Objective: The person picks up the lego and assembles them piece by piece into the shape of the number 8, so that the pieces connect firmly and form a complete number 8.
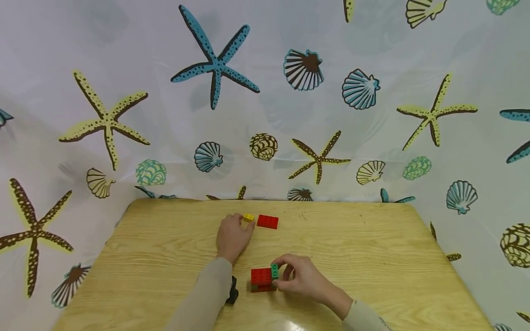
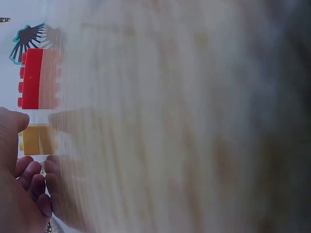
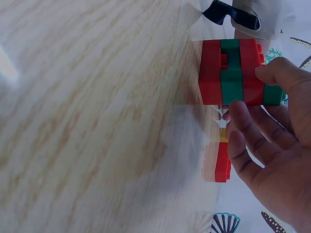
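Observation:
My left hand [image 1: 234,236] reaches to the far part of the table, thumb and fingers curled around either side of a small yellow brick [image 1: 248,217]. In the left wrist view the yellow brick [image 2: 35,141] sits on the tabletop between the thumb and the curled fingers. With thumb and index finger, my right hand [image 1: 304,278] pinches a green brick [image 1: 275,271] at the right end of a stack's top. That stack [image 1: 261,276] has red layers above and below; green bricks [image 3: 232,86] show between them in the right wrist view.
A loose red brick [image 1: 267,221] lies just right of the yellow one. The wooden table [image 1: 352,239] ends at a hanging cloth [image 1: 265,115] printed with starfish and shells. A black strap [image 1: 233,290] is at the left sleeve, beside the stack.

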The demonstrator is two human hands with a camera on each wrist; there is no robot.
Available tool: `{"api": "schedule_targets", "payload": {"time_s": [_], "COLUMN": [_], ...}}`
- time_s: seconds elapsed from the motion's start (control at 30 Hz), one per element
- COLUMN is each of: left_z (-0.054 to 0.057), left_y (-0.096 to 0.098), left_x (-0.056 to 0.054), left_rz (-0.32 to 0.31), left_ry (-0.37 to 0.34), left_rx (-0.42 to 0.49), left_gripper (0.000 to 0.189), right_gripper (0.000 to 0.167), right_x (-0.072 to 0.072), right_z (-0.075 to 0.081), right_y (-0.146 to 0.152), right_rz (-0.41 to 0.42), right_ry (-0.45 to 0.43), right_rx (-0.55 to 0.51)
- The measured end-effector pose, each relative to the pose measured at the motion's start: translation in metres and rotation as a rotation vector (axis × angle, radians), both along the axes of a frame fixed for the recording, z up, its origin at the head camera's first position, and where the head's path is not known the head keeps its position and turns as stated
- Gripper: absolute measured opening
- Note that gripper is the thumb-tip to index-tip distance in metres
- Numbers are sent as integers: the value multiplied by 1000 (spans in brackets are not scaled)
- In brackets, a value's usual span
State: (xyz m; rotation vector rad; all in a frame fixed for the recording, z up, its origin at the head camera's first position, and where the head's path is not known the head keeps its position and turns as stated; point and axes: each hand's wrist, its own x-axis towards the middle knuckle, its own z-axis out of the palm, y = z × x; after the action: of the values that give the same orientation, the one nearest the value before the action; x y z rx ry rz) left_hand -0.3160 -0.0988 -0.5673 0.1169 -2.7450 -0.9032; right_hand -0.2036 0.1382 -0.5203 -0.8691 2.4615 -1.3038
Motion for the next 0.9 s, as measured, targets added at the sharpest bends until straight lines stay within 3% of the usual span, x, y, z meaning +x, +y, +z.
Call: {"api": "schedule_targets", "payload": {"time_s": [0.2, 0.43, 0.67, 0.9], "left_z": [-5, -3, 5, 16], "left_y": [-5, -11, -17, -18], "left_x": [-3, -1, 4, 14], "left_rz": [24, -9, -64, -129], "left_ry": [-20, 16, 4, -34], "left_rx": [-27, -56, -65, 13], "left_gripper": [56, 47, 47, 49], "right_gripper": [37, 38, 37, 37], "right_x": [1, 2, 0, 0], "right_z": [2, 4, 5, 6], "right_y": [-3, -5, -3, 0], "right_rz": [25, 22, 16, 9], "right_ry": [-17, -26, -22, -10], "right_rx": [-8, 7, 19, 27]}}
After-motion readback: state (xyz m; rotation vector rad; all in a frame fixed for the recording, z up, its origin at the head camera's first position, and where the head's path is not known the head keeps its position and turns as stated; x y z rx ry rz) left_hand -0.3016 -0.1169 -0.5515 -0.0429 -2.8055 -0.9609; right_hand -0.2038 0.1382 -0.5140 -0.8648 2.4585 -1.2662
